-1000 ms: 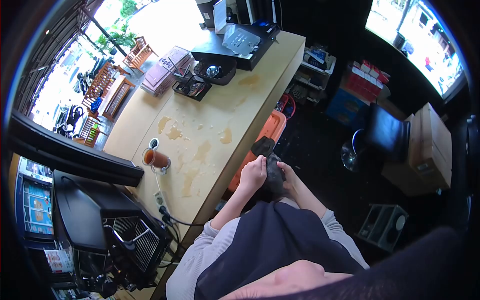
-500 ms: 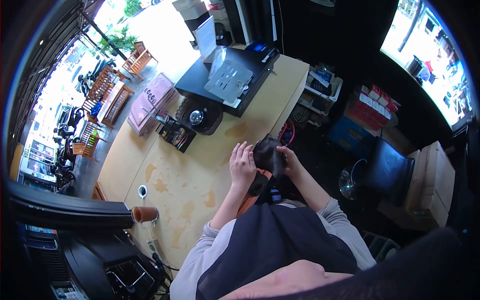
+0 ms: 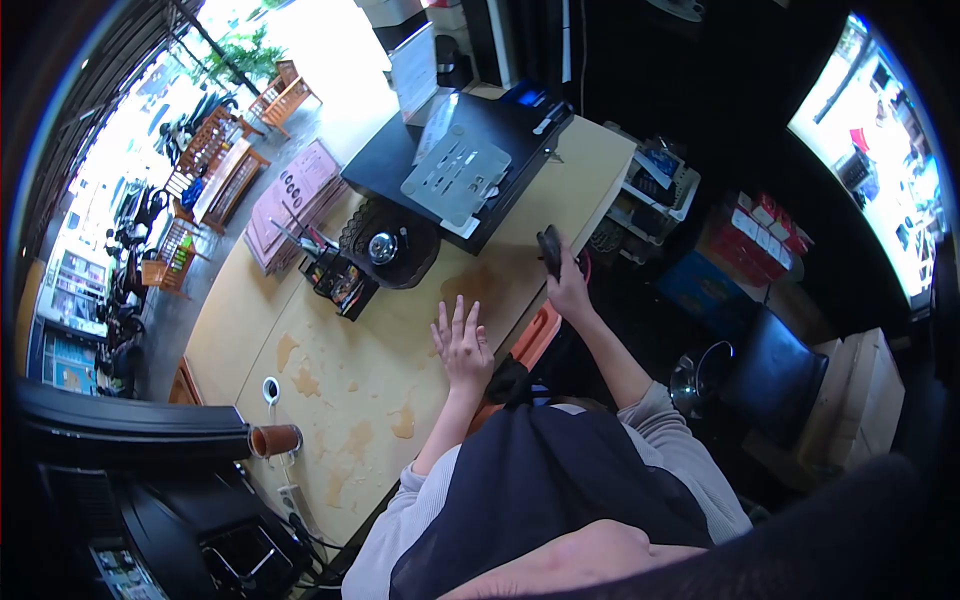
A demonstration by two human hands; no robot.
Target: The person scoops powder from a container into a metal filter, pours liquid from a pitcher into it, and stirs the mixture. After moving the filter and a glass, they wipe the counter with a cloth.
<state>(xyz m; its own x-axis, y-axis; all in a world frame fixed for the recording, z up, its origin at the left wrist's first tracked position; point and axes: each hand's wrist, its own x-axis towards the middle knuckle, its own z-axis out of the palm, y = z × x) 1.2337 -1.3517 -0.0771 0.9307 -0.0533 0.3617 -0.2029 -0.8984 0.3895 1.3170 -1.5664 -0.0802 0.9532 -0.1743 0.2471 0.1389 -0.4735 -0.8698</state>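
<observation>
I count one black cloth [image 3: 549, 252], bunched, in the right hand [image 3: 567, 285], near the edge of the wooden counter [image 3: 580, 185]. Its long axis runs away from the wearer, the far end leaning slightly left. Right hand: fingers closed around the cloth. Left hand [image 3: 463, 350]: one, empty, palm down, fingers spread; contact with the counter I cannot tell. Around it I log at least five brown puddles [image 3: 403, 421]. Beyond the hands, standing in the way: one black box [image 3: 390, 170] bearing one slotted grey plate [image 3: 458, 178], one dark tray [image 3: 415, 255] with one shiny dome [image 3: 383, 248], one black organizer [image 3: 350, 290]. One glass mug [image 3: 275, 440] stands left of the puddles; one orange bin [image 3: 537, 337] sits below the counter edge.
</observation>
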